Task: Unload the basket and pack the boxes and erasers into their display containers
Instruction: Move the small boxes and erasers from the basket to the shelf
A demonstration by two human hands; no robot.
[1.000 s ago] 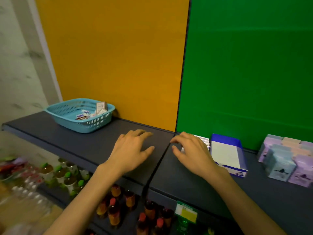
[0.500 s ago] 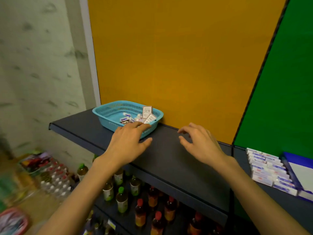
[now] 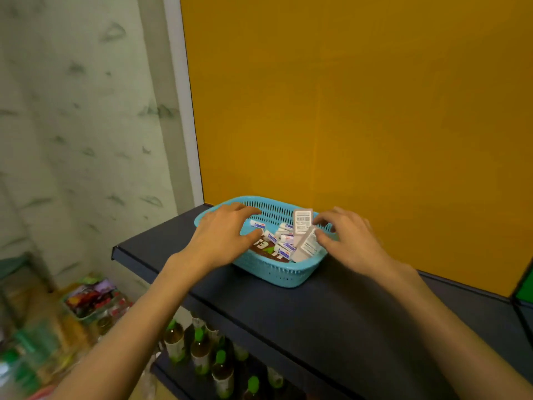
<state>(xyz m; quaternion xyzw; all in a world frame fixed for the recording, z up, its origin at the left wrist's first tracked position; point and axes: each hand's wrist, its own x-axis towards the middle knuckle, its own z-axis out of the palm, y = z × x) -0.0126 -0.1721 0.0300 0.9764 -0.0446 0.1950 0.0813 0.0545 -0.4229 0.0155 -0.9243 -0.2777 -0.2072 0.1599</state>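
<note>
Head view: the blue basket point(image 3: 268, 271) sits at centre frame on the dark shelf point(image 3: 331, 313), with small white erasers point(image 3: 284, 239) and two pale boxes point(image 3: 302, 229) heaped in its right half. The left hand point(image 3: 222, 241) hovers over its left rim, grip spread and holding nothing. The right hand point(image 3: 349, 241) reaches the boxes, grip spread, fingertips point(image 3: 318, 220) at their edges. A hasty grab could tip the leaning boxes or nudge the light basket along the shelf.
</note>
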